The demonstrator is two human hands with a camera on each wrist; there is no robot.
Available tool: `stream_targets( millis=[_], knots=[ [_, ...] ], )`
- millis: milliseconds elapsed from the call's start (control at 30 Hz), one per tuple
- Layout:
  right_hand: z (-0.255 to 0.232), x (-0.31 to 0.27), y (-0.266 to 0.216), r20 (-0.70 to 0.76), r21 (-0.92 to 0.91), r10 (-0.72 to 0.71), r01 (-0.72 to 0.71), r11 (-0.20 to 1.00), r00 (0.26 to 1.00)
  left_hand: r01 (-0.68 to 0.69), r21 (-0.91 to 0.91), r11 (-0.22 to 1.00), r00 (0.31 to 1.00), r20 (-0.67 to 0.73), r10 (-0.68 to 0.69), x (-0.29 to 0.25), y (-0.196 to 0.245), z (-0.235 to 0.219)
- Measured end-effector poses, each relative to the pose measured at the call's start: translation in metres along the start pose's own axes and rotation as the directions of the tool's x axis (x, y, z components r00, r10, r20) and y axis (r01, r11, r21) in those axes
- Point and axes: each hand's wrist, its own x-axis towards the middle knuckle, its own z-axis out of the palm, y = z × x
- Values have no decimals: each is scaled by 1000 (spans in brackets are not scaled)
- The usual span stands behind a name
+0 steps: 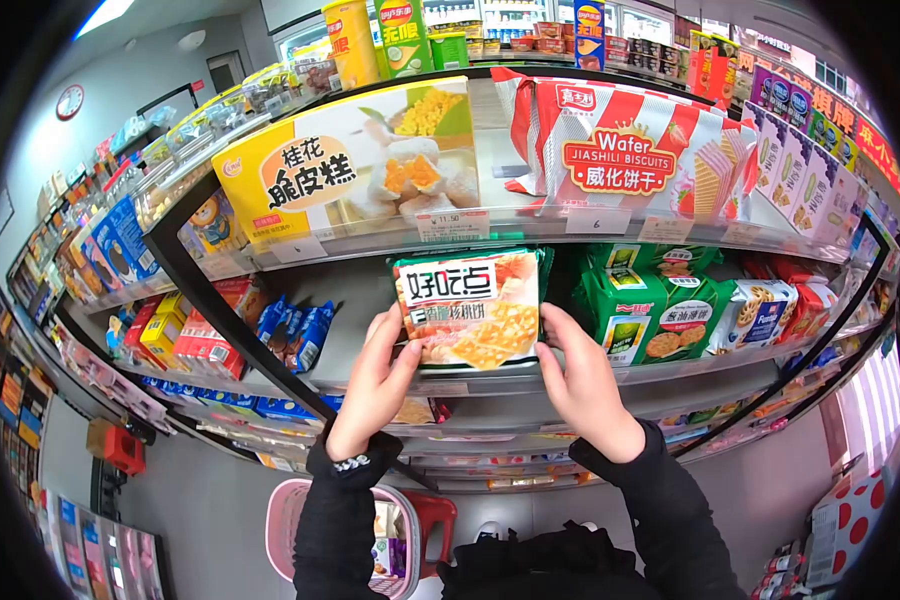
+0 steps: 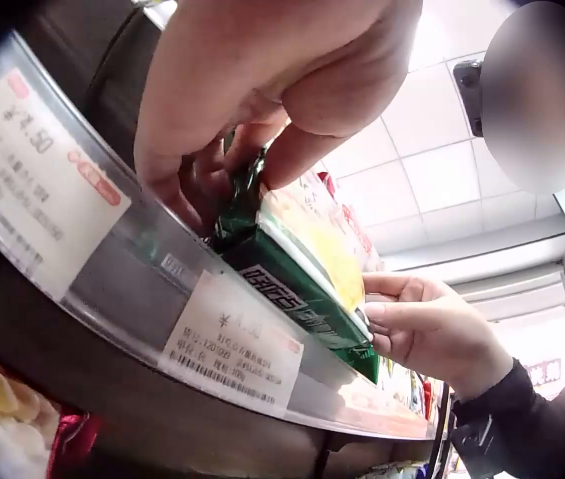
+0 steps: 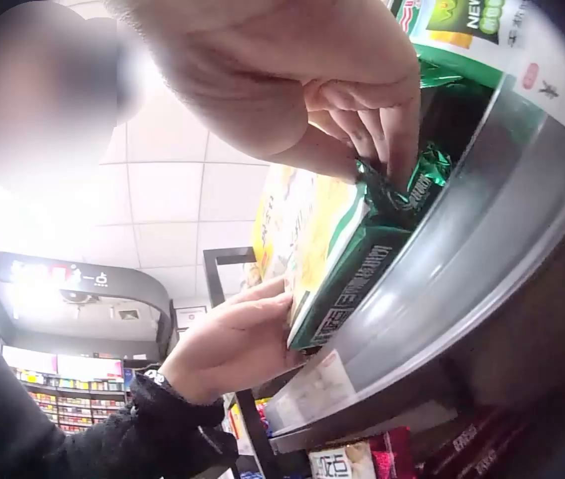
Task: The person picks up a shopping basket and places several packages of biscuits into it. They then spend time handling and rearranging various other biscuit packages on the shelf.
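A green-edged packet of walnut biscuits (image 1: 475, 310), with a pale printed front, is held upright at the middle shelf's front edge, facing me. My left hand (image 1: 378, 375) grips its left side, thumb on the front. On the opposite side my right hand (image 1: 585, 385) holds the packet with its thumb at the front edge and fingers behind. The left wrist view shows the packet's green bottom side (image 2: 297, 299) close above the price-tag strip (image 2: 228, 339). Crinkled green wrapper (image 3: 402, 190) shows at my right fingers in the right wrist view.
Above stand a yellow cake box (image 1: 350, 160) and a red-striped wafer packet (image 1: 640, 150). Green cracker packets (image 1: 660, 315) sit right of my hands, blue packets (image 1: 295, 330) left. A pink basket (image 1: 288, 520) with goods stands below, beside a red stool (image 1: 432, 525).
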Motion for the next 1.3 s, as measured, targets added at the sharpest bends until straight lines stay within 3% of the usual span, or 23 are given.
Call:
stream_targets(
  millis=[67, 167, 300, 467, 700, 767, 867, 933, 1300],
  knots=[
    [3, -1, 6, -10, -49, -4, 3, 999, 1000, 42, -61, 997, 998, 44, -39, 6, -14, 4],
    [5, -9, 11, 13, -119, 10, -9, 993, 1000, 0, 134, 991, 999, 44, -5, 6, -15, 13],
    [-2, -17, 12, 89, -87, 109, -101, 991, 990, -2, 180, 984, 999, 33, -4, 4, -3, 17],
    [-8, -21, 11, 93, -101, 71, -62, 993, 993, 24, 110, 994, 999, 28, -27, 4, -5, 18],
    [-9, -12, 7, 130, -84, 82, -72, 994, 988, 46, 162, 986, 999, 0, -47, 12, -4, 20],
    [-7, -9, 9, 127, -118, 28, -13, 993, 992, 55, 183, 982, 998, 5, -57, 13, -4, 21],
    [-6, -5, 8, 161, -114, 30, -12, 993, 987, 64, 177, 982, 998, -5, -64, 13, -6, 22],
    [-8, -5, 5, 171, -113, 41, -22, 993, 984, 131, 185, 974, 990, 22, -137, 14, 0, 20],
    [-15, -8, -4, 230, -87, 93, -75, 993, 969, 132, 273, 953, 988, 47, -150, 8, 14, 18]
  ],
)
